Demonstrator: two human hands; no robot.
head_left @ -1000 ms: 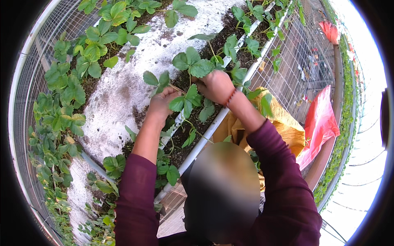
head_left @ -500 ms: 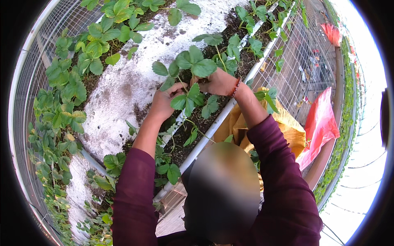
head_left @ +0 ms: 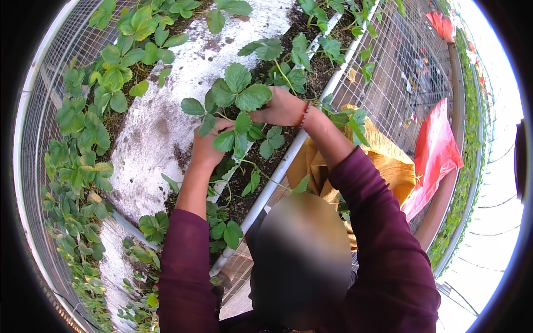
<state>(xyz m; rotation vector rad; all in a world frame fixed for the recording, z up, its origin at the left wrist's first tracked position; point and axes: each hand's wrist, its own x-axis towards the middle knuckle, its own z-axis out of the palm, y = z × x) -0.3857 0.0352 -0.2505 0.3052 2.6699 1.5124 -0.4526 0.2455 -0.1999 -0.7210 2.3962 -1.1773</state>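
Observation:
A strawberry plant (head_left: 236,91) with broad green leaves grows in the dark soil strip of a raised bed, between my two hands. My left hand (head_left: 209,147) is at its left side, low by the soil, fingers bent and closed on a stem. From the right, my right hand (head_left: 283,107), with a beaded bracelet (head_left: 305,113) on the wrist, reaches in under the leaves. Its fingers are drawn together at the plant's base, but leaves cover the tips and whatever they hold. Smaller leaves (head_left: 272,142) hang just below the hands.
A white pipe (head_left: 282,166) edges the bed, with wire mesh (head_left: 383,66) beyond. White, soil-stained sheeting (head_left: 150,133) separates this row from more strawberry plants (head_left: 83,166) at left. A yellow-brown sack (head_left: 383,161) and a red plastic bag (head_left: 436,152) are at right.
The whole view has shifted, so the bed, plants and hands appear farther left. Both hands stay at the same plant, with only slight finger movement.

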